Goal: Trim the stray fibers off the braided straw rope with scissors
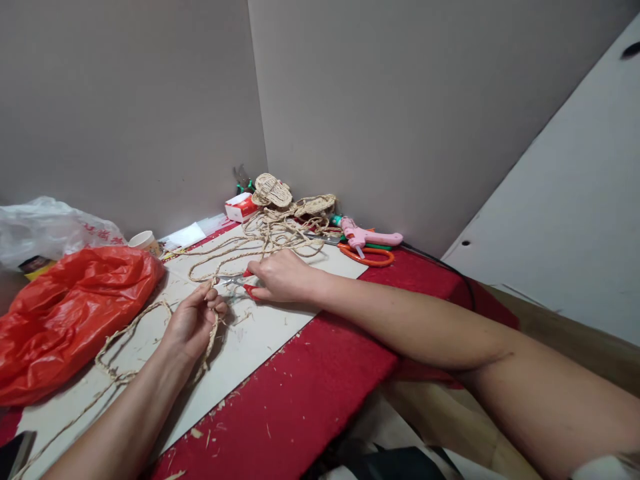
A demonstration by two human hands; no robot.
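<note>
My left hand (194,317) is closed on a twisted straw rope (213,340), pinching it near the middle of the white board. From the hand the rope hangs down, and more of it lies on the board to the left. In my right hand (283,277) are small red-handled scissors (250,291), their blades pointing left at the rope just above my left fingertips. Whether the blades touch the rope is too small to tell. Behind both hands lies a loose tangle of the same straw rope (273,230).
A pink glue gun (367,237) and orange-handled scissors (373,257) lie at the right. Woven straw pieces (273,190), a red-and-white box (241,208) and pliers (243,181) stand at the back. Left are a paper cup (145,243) and a red plastic bag (80,313). Straw scraps litter the white board (250,353).
</note>
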